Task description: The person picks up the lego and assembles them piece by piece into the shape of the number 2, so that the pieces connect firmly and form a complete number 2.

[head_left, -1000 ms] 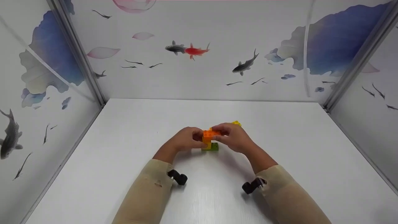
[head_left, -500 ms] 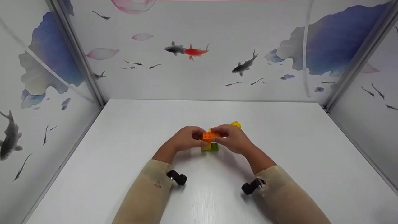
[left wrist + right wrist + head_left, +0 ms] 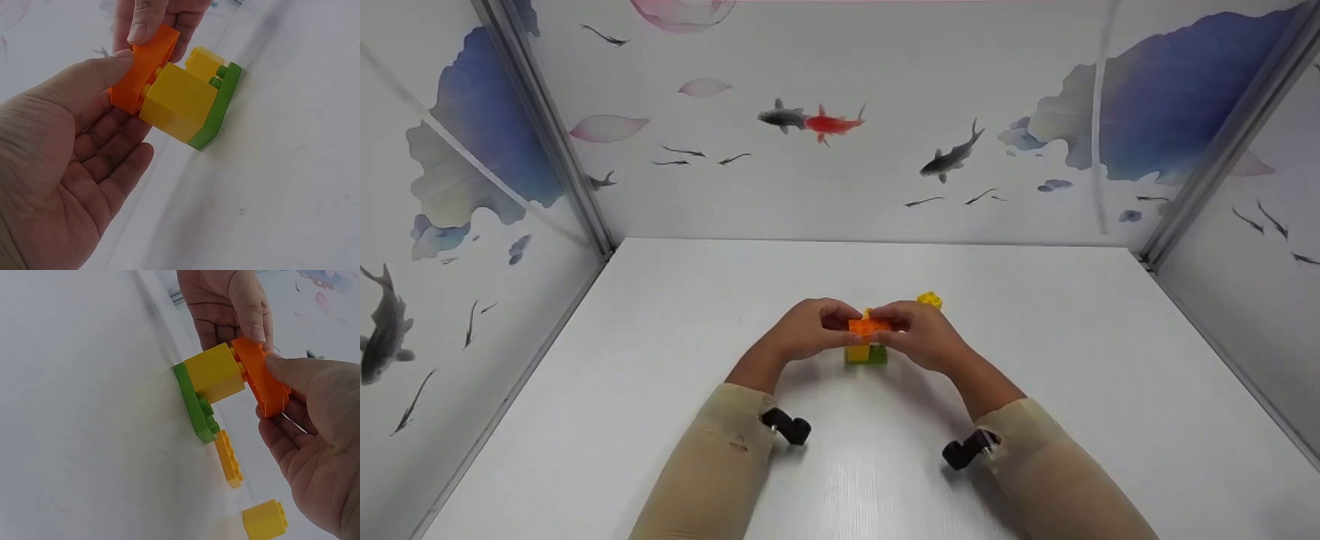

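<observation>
Both hands hold an orange toy building brick [image 3: 864,328] from its two ends. My left hand [image 3: 814,330] pinches its left end, thumb on the near face, and my right hand [image 3: 921,334] pinches the right end likewise. Under the orange brick's left part stands a yellow brick [image 3: 177,98], which sits on one end of a thin green brick [image 3: 194,405] on the table. Yellow studs show in a narrow gap between the orange and yellow bricks. Bare studs stick up from the green brick's other end.
Beyond the green brick lies a flat yellow-orange brick [image 3: 228,458], mostly hidden by my hands in the head view. Another yellow brick [image 3: 930,300] lies farther back, behind my right hand. The white table [image 3: 697,285] is bounded by printed panels on the back and sides.
My left hand has shifted up from the yellow brick to the orange brick's left end. The orange brick has moved slightly, with my right hand keeping its grip. The green brick stays in place.
</observation>
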`<state>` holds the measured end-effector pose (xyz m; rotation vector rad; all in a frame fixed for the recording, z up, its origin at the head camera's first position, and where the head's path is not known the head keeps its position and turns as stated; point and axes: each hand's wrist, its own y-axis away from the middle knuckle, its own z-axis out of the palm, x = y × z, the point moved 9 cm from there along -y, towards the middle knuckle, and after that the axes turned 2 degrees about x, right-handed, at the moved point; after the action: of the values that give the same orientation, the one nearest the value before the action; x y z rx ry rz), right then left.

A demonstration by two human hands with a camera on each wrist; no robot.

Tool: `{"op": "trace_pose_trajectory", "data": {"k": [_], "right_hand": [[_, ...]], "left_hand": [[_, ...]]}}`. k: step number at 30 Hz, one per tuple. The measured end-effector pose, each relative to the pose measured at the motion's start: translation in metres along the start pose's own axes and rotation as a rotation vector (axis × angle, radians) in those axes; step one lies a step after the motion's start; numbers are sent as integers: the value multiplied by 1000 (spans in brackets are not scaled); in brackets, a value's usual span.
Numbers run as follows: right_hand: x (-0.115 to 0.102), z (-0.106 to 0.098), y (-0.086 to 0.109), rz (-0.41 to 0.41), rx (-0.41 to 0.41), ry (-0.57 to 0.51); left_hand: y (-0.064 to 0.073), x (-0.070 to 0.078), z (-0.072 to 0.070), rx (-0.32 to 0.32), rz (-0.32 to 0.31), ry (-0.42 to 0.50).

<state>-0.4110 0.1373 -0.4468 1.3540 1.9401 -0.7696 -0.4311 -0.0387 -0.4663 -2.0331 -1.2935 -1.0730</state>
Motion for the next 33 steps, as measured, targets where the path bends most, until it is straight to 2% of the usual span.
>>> {"op": "trace_pose_trajectory", "data": {"k": [5, 12, 17, 27, 33], "right_hand": [[2, 1, -2, 7, -9, 11], [12, 0, -3, 85, -40, 45], [14, -3, -2, 105, -52, 66], [14, -3, -1, 78, -45, 65], [15, -3, -1, 84, -47, 58]], "left_hand": [[1, 0, -1, 2, -14, 1], [1, -1, -2, 2, -15, 3], [2, 0, -3, 2, -17, 5], [0, -2, -1, -7, 9, 18], [0, -3, 1, -19, -11, 44]]}}
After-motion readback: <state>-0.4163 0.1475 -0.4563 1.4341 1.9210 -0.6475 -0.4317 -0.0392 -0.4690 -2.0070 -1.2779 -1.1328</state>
